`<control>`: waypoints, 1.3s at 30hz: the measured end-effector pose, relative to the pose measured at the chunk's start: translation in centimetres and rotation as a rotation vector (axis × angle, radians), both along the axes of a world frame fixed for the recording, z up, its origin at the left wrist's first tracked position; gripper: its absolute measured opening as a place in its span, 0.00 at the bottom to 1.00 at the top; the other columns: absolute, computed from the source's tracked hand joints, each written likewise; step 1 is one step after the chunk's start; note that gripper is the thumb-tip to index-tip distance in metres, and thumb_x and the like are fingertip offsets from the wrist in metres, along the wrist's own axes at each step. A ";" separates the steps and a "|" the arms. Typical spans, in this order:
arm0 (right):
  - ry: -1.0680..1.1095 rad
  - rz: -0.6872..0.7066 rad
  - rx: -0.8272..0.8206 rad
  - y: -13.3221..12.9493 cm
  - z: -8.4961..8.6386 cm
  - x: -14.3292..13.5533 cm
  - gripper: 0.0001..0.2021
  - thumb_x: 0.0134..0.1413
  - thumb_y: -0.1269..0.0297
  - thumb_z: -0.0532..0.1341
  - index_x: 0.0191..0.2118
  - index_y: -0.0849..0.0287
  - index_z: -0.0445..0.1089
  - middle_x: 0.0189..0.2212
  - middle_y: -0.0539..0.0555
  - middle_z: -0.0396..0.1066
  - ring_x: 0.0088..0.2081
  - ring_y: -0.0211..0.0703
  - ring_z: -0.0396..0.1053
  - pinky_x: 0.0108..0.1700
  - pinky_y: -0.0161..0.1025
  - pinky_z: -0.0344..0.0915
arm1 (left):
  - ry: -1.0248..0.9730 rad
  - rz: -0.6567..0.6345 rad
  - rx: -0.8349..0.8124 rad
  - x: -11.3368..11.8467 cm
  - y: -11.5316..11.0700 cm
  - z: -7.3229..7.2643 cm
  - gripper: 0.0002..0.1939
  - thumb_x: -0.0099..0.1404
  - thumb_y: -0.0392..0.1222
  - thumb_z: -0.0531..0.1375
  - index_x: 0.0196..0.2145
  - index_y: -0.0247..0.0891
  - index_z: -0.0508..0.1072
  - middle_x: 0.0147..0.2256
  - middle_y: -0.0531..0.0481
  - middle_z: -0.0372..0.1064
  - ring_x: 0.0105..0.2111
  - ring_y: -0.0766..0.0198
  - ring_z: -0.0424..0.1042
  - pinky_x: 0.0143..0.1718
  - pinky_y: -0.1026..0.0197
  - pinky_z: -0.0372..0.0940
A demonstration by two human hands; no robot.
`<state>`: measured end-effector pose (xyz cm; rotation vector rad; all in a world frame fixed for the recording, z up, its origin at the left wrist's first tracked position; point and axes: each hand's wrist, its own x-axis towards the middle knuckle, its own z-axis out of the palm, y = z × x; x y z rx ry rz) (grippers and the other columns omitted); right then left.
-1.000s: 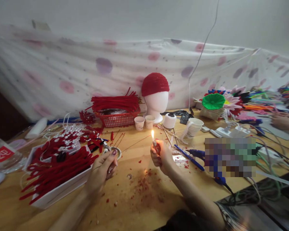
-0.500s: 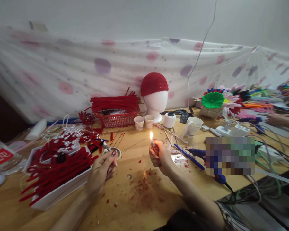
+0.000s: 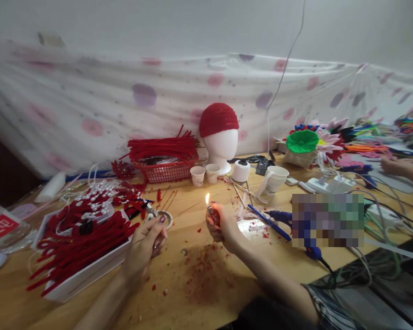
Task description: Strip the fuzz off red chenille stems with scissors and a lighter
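My right hand point(image 3: 220, 227) is wrapped round a lighter point(image 3: 211, 212), whose flame point(image 3: 207, 199) burns upright above the fist. To the left, my left hand point(image 3: 151, 238) is closed in a pinch; anything between its fingertips is too small to make out. Just behind those fingers lies a round pale ring-like handle point(image 3: 169, 219) with metal parts beside it. Left of my left hand, a white box point(image 3: 89, 276) holds red fuzzy stems point(image 3: 103, 239). Small red scraps point(image 3: 206, 270) are scattered over the wood between my hands and arms.
A red basket point(image 3: 167, 171) of red stems, two paper cups point(image 3: 197, 175), a white foam head point(image 3: 223, 144) with a red cap and a white spool point(image 3: 241, 171) stand behind. Blue glue guns point(image 3: 282, 217), cables and a power strip lie right. Another person's hand point(image 3: 399, 167) is at far right.
My right hand has moved a little left with the lit lighter, nearer my left hand. The left hand keeps its pinch almost in place. The view has shifted slightly.
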<state>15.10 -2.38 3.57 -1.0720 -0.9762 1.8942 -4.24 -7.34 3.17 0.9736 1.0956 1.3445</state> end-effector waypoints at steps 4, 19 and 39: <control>-0.009 0.019 -0.004 -0.1 -0.2 -0.3 0.22 0.55 0.53 0.44 0.15 0.57 0.53 0.10 0.42 0.43 0.13 0.29 0.35 0.16 0.30 0.33 | 0.020 -0.011 -0.007 0.0 0.1 0.1 0.22 0.53 0.56 0.63 0.18 0.37 0.62 0.13 0.62 0.47 0.13 0.77 0.44 0.13 0.72 0.41; 0.100 -0.057 -0.060 0.4 0.6 0.6 0.21 0.55 0.54 0.44 0.15 0.57 0.52 0.09 0.42 0.41 0.12 0.29 0.33 0.14 0.29 0.31 | -0.010 -0.011 -0.020 0.0 0.1 -0.3 0.24 0.52 0.58 0.64 0.18 0.36 0.63 0.12 0.62 0.46 0.12 0.78 0.44 0.13 0.72 0.40; 0.112 0.036 -0.069 -0.3 0.3 0.0 0.25 0.58 0.54 0.43 0.13 0.58 0.54 0.08 0.43 0.42 0.12 0.29 0.34 0.14 0.29 0.32 | -0.027 0.020 -0.003 -0.2 0.1 -0.4 0.24 0.47 0.59 0.68 0.18 0.34 0.66 0.13 0.61 0.49 0.13 0.78 0.45 0.14 0.73 0.41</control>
